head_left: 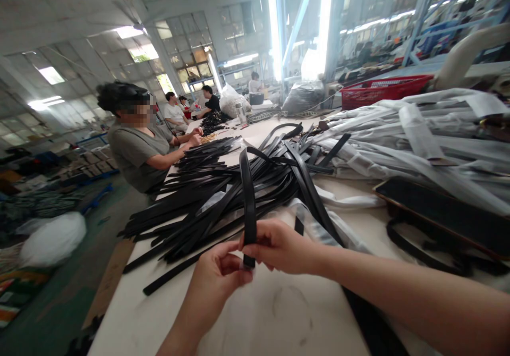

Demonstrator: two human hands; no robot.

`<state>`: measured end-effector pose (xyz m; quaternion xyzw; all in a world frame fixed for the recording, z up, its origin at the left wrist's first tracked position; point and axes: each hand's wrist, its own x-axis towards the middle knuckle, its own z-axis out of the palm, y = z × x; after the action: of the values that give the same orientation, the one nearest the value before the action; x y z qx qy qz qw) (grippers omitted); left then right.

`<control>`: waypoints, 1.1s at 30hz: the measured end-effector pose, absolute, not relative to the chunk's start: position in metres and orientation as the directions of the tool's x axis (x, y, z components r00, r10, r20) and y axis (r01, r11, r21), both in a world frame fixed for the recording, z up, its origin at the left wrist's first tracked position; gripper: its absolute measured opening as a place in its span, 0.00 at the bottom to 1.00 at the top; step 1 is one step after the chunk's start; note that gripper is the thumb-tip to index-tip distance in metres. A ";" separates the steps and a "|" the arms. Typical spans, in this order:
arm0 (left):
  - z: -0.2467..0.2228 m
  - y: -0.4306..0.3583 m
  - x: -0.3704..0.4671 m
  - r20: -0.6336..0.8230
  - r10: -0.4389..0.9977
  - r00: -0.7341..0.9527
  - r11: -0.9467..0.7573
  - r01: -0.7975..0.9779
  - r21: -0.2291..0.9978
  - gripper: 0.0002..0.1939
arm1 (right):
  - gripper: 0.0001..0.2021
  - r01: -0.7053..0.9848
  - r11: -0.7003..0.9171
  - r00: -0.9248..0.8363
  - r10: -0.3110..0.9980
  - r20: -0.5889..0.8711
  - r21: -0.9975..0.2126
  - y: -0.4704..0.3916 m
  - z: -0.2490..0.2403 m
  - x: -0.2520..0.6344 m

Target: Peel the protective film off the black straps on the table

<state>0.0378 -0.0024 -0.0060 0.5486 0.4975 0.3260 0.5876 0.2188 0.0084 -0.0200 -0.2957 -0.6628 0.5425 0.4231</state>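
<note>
A black belt strap (247, 196) rises from my two hands and loops over toward the pile behind it. My right hand (285, 247) is closed on the strap a little above its lower end, thumb in front. At that end, my left hand (217, 276) pinches the strap's tip, where a small pale, see-through bit shows between the fingers; its kind is unclear. A large heap of similar black straps (191, 207) lies on the white table (263, 324) just beyond my hands. Another wide black strap (370, 319) runs beneath my right forearm.
Straps wrapped in white sleeves (398, 138) are heaped at the right, near a dark, long padded block (446, 212). A red basket (382, 90) stands behind them. At the table's left edge a co-worker (135, 138) handles small items; more people sit farther back.
</note>
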 end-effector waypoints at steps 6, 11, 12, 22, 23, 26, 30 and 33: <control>-0.010 -0.003 0.041 -0.254 0.904 0.345 0.247 0.067 0.967 0.28 | 0.13 -0.246 0.048 -0.550 0.815 0.181 -0.968 0.008 -0.020 0.214; -0.017 -0.008 0.039 -0.378 0.807 0.454 0.330 0.184 0.926 0.36 | 0.14 -0.429 -0.193 -0.398 0.917 -0.007 -0.883 0.021 -0.013 0.222; -0.019 -0.008 0.038 -0.390 0.798 0.461 0.331 0.206 0.921 0.37 | 0.12 -0.441 -0.199 -0.391 0.920 -0.013 -0.875 0.023 -0.012 0.224; -0.011 -0.001 0.034 -0.284 0.904 0.321 0.279 0.060 0.958 0.43 | 0.07 -0.248 -0.006 -0.443 0.890 0.108 -0.969 0.013 -0.011 0.222; -0.010 -0.002 0.033 -0.290 0.898 0.331 0.284 0.067 0.956 0.44 | 0.08 -0.228 -0.045 -0.518 0.851 0.082 -0.973 0.012 -0.012 0.222; -0.013 -0.005 0.029 -0.388 0.795 0.466 0.346 0.177 0.921 0.49 | 0.16 -0.249 -0.234 -0.608 0.793 -0.036 -0.940 0.018 -0.015 0.224; -0.017 -0.008 0.031 -0.488 0.709 0.509 0.378 0.309 0.873 0.51 | 0.17 -0.348 -0.282 -0.319 0.932 -0.170 -0.894 0.033 -0.016 0.230; -0.014 -0.004 0.033 -0.428 0.801 0.419 0.361 0.233 0.903 0.48 | 0.14 -0.130 -0.054 -0.166 0.986 -0.032 -0.990 0.032 -0.018 0.227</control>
<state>0.0329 -0.0042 -0.0140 0.5228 0.4943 0.2152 0.6603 0.2271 0.0323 -0.0178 -0.4334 -0.4938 0.5822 0.4789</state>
